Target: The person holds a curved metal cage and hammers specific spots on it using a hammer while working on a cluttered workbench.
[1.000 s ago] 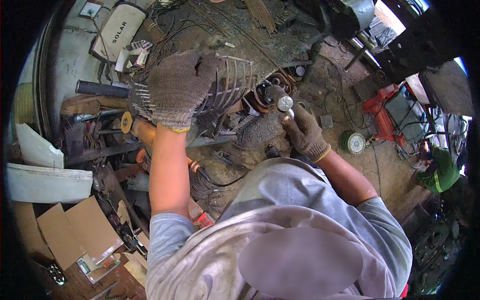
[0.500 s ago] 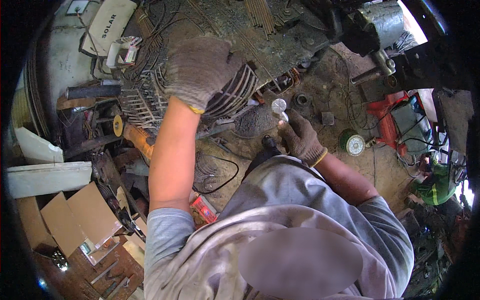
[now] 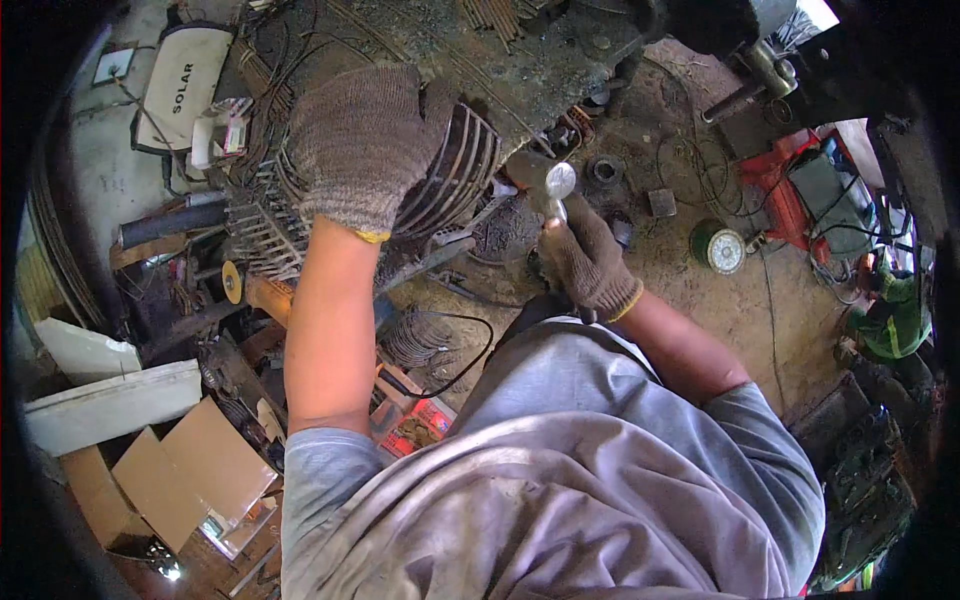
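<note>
Left hand (image 3: 365, 145) over ribbed metal frame (image 3: 468, 165), grip hidden, can't tell; right hand (image 3: 592, 262) closed round hammer (image 3: 560, 180); frame looks already curved and joined, remaining work doesn't show.

Your left hand (image 3: 358, 145) lies over the bar frame (image 3: 468, 165) at 11 o'clock; the grinder (image 3: 268, 298) is at 9, the cardboard box (image 3: 205, 465) at 8. At 2, the hammer (image 3: 560, 182) is in your right hand (image 3: 592, 258), its head toward 1. The spool (image 3: 718, 248) sits farther right, before 3.
</note>
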Demonstrator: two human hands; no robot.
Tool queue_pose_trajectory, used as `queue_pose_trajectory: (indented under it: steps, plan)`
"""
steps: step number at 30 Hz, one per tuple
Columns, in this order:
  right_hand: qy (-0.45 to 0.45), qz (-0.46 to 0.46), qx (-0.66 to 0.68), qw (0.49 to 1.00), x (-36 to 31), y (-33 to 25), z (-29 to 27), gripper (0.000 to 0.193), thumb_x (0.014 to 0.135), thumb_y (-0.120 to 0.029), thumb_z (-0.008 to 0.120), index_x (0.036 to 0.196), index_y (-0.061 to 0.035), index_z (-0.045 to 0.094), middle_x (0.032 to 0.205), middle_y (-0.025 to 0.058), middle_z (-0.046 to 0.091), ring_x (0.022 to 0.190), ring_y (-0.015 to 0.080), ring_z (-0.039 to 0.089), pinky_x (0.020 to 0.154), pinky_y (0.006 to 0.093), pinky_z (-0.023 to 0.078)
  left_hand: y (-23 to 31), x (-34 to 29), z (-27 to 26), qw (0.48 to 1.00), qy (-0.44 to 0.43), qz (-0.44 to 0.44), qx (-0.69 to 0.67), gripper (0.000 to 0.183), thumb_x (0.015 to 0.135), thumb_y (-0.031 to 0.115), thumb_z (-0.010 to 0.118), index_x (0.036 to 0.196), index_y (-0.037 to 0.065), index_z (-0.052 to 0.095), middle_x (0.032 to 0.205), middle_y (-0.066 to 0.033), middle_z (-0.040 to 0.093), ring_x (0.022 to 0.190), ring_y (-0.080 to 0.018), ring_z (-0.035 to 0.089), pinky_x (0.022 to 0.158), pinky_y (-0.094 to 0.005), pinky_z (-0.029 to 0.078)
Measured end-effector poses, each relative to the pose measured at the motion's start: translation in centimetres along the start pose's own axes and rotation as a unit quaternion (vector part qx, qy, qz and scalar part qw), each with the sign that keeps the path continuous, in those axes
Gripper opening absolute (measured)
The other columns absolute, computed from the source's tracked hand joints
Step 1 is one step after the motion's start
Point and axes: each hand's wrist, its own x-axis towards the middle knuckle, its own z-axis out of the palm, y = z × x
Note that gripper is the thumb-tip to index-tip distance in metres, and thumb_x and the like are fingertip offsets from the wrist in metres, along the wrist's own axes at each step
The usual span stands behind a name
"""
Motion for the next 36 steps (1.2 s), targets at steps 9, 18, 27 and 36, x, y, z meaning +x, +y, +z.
queue_pose_trajectory:
  steps: [9, 18, 27, 36]
  plan:
    - [0.041, 0.032, -0.038, 0.998, 3.0, -0.2, 2.5, 0.039, 0.1, -0.03, 0.047, 0.121, 0.0015, 0.054, 0.088, 0.0198, 0.063, 0.082, 0.0374, 0.062, 0.075, 0.0446, 0.046, -0.1, 0.1, 0.5, 0.999, 0.015, 0.006, -0.037, 0.045, 0.089, 0.05, 0.053, 0.078, 0.01, 0.072, 0.073, -0.0146, 0.067, 0.067, -0.0343, 0.066, 0.063, -0.0503, 0.05]
    - [0.043, 0.032, -0.007, 0.999, 2.8, -3.0, 1.0, 0.041, 0.1, -0.031, 0.048, 0.121, 0.0027, 0.054, 0.095, 0.0241, 0.064, 0.086, 0.0358, 0.063, 0.075, 0.0421, 0.047, 0.2, 0.0, -0.2, 0.999, 0.016, 0.016, -0.032, 0.038, 0.091, 0.042, 0.057, 0.082, 0.008, 0.071, 0.076, -0.0149, 0.067, 0.073, -0.0334, 0.066, 0.067, -0.0464, 0.051]
    - [0.117, -0.075, 0.038, 0.99, 2.2, -2.1, 1.6, 0.045, 0.099, -0.033, 0.049, 0.125, 0.0039, 0.051, 0.098, 0.0263, 0.063, 0.09, 0.0412, 0.063, 0.079, 0.0457, 0.047, 0.4, 0.2, -0.3, 1.0, 0.004, 0.0, -0.004, 0.038, 0.09, 0.043, 0.057, 0.082, 0.009, 0.071, 0.076, -0.0143, 0.067, 0.073, -0.0324, 0.066, 0.065, -0.0462, 0.05]
    - [0.061, 0.039, 0.072, 0.995, 2.0, -1.9, 0.9, 0.035, 0.101, -0.031, 0.049, 0.12, -0.002, 0.054, 0.084, 0.0056, 0.057, 0.071, 0.0152, 0.052, 0.062, 0.0291, 0.043, 0.1, -0.1, 0.4, 1.0, -0.001, 0.003, -0.002, 0.04, 0.091, 0.044, 0.055, 0.082, 0.009, 0.07, 0.077, -0.0143, 0.067, 0.074, -0.0332, 0.066, 0.066, -0.0465, 0.05]
